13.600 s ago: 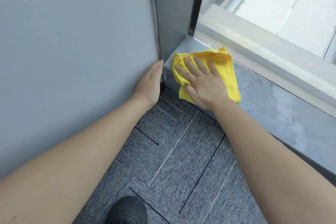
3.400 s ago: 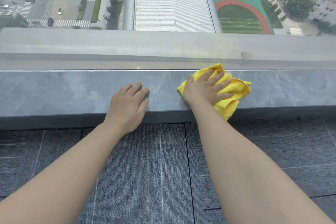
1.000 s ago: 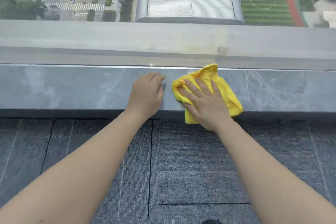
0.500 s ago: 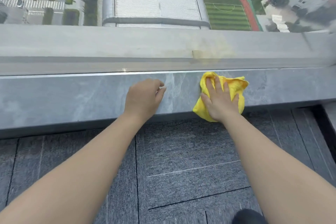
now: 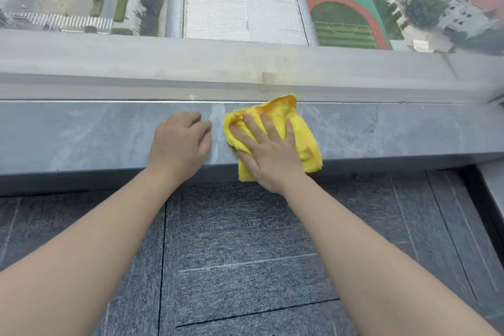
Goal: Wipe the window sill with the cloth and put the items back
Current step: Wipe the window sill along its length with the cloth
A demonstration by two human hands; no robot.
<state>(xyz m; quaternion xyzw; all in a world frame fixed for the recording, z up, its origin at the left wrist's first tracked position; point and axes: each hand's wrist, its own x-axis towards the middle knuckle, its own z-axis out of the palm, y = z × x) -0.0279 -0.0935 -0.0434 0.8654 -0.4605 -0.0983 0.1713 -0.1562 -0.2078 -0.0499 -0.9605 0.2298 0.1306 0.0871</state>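
A crumpled yellow cloth lies on the grey marbled window sill, its lower edge hanging over the sill's front lip. My right hand presses flat on the cloth with fingers spread, covering its left and middle part. My left hand rests on the bare sill just left of the cloth, fingers curled under, holding nothing. No other items stand on the sill in view.
Behind the sill runs the window glass, looking far down on roofs and a sports field. Grey carpet tiles cover the floor below the sill. A dark gap and a wall edge close off the right end.
My right hand has slid the cloth leftward along the sill, closer to my left hand, and the cloth has spread out. The left hand stays on the sill.
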